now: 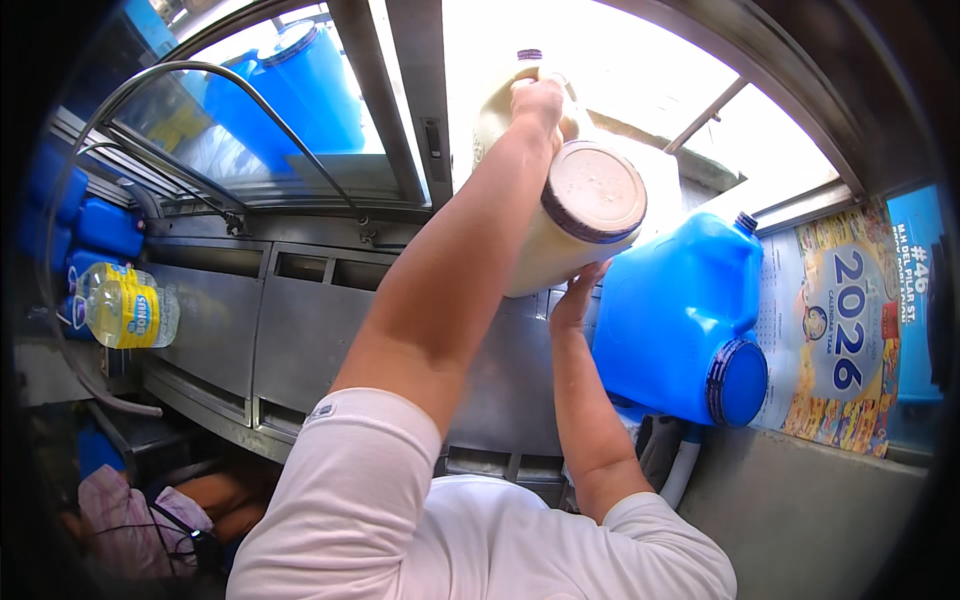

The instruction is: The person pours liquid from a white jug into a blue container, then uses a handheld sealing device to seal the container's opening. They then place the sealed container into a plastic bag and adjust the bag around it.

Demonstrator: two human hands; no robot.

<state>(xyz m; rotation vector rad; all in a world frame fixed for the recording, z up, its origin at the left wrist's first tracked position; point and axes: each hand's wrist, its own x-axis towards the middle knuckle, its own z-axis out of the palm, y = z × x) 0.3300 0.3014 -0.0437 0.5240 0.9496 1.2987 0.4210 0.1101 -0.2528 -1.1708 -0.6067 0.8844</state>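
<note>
A large cream-white plastic water jug [575,235] is tilted at the window opening, its wide round lid with a dark rim facing me. My left hand [540,103] is closed around the jug's handle, close to the small dark cap [529,56]. Under the lid end, my right hand [580,292] bears against the jug's lower side; its fingers are partly hidden behind it. Right beside that hand lies a blue water jug [668,320] of similar shape, its wide dark-rimmed lid turned toward me.
Beneath my arms runs a metal counter [320,340]. At left are a clear bottle with a yellow label [132,306], blue containers [108,228] and a curved hose [270,110]. Another blue jug [300,95] shows behind the glass. A calendar [840,330] hangs at right. A person [150,510] is at lower left.
</note>
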